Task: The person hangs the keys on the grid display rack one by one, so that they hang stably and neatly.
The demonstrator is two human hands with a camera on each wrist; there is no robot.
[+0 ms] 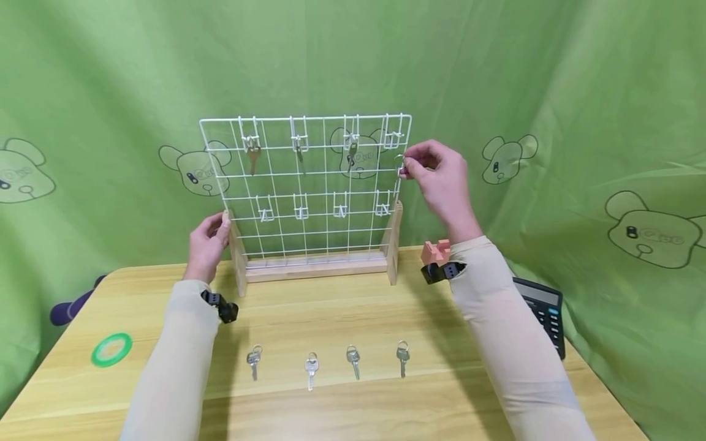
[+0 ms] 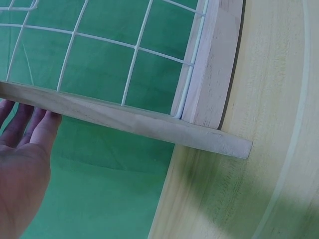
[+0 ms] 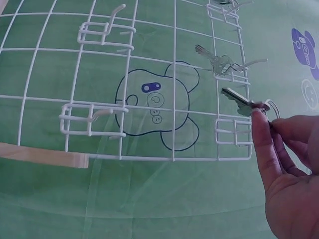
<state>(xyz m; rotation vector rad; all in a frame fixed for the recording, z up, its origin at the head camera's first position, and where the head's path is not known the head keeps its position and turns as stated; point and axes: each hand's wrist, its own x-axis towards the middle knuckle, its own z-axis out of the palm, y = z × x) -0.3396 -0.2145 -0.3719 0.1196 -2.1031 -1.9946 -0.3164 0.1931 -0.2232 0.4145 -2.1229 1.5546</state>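
A white wire grid rack (image 1: 325, 184) stands upright in a wooden base (image 1: 314, 269). My right hand (image 1: 441, 177) is beside its upper right edge and pinches a key (image 3: 241, 103) by its ring, close to the top-right hook (image 1: 393, 140). My left hand (image 1: 206, 245) grips the rack's left wooden upright (image 2: 99, 112) near its top; the thumb is out of sight in the left wrist view. From the other top hooks hang a brownish key (image 1: 253, 160), a second key (image 1: 299, 152) and a third key (image 1: 352, 156). The lower hooks (image 1: 340, 210) carry no keys.
Several keys with rings, among them one silver key (image 1: 311, 367), lie in a row on the wooden table (image 1: 298, 318). A green ring-shaped roll (image 1: 112, 350) is at the left. On the right are a pinkish block (image 1: 436, 251) and a black calculator (image 1: 543, 312). Green curtain (image 1: 331, 55) hangs behind.
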